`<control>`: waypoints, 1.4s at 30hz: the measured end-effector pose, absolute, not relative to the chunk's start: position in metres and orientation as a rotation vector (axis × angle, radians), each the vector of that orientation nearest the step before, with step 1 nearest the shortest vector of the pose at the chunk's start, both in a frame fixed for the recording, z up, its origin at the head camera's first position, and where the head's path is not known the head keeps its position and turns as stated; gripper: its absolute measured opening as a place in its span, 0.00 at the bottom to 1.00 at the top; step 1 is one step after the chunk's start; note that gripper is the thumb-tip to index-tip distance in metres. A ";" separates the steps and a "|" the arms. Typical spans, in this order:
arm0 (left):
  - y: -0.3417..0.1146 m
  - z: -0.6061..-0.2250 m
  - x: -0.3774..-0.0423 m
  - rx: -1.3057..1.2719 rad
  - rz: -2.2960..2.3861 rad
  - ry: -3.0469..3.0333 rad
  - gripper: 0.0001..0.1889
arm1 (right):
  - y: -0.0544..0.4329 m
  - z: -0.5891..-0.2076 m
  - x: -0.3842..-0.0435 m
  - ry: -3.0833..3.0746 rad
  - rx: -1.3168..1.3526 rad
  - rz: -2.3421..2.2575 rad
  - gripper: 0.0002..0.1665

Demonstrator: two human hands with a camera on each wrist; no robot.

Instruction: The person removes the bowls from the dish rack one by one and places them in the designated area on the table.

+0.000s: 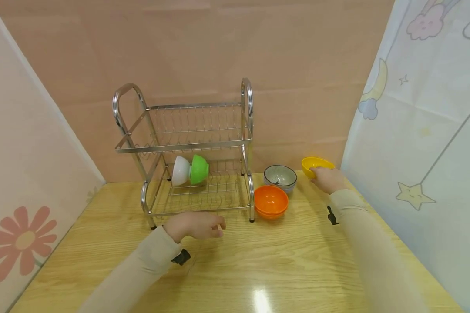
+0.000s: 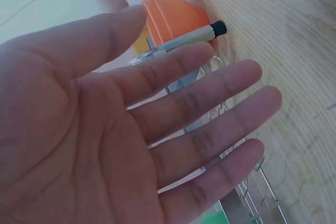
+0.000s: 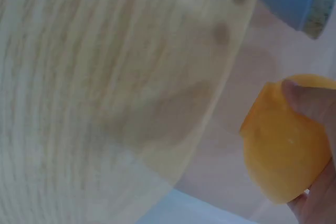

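At the back right of the table, my right hand [image 1: 329, 179] grips a yellow bowl [image 1: 315, 163] by its near side. In the right wrist view the thumb presses on the yellow bowl's [image 3: 283, 140] outside and the fingers are partly hidden behind it. My left hand [image 1: 199, 225] hovers in front of the dish rack [image 1: 184, 146], holding nothing. Its palm and spread fingers fill much of the left wrist view. Just right of the rack stand stacked orange bowls [image 1: 271, 201]. Behind them is a grey bowl [image 1: 280, 176] with a dark rim.
On the rack's lower tier, a white bowl [image 1: 181, 171] and a green bowl [image 1: 199, 169] stand on their sides next to each other. A pink-beige backdrop [image 1: 188, 52] rises behind the wooden table [image 1: 235, 269]. Patterned side panels [image 1: 427, 130] flank it.
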State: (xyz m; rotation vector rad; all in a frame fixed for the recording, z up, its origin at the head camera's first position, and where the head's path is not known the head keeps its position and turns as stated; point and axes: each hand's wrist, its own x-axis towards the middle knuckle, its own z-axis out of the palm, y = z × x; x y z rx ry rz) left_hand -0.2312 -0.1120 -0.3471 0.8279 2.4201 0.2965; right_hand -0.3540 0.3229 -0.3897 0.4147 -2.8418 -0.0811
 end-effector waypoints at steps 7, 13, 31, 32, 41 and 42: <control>-0.111 -0.346 -0.231 0.814 0.280 2.429 0.18 | 0.320 -0.402 -0.362 -2.997 0.247 0.014 0.24; -0.112 -0.348 -0.230 0.810 0.276 2.444 0.17 | 0.318 -0.411 -0.361 -3.069 0.210 -0.005 0.26; -0.114 -0.347 -0.233 0.815 0.287 2.461 0.18 | 0.317 -0.422 -0.364 -3.086 0.210 -0.010 0.27; -0.114 -0.347 -0.234 0.816 0.287 2.459 0.19 | 0.317 -0.422 -0.364 -3.082 0.212 -0.007 0.27; -0.115 -0.345 -0.233 0.805 0.297 2.447 0.18 | 0.313 -0.420 -0.360 -3.123 0.264 -0.097 0.25; -0.115 -0.345 -0.233 0.803 0.296 2.445 0.18 | 0.312 -0.419 -0.360 -3.140 0.266 -0.097 0.25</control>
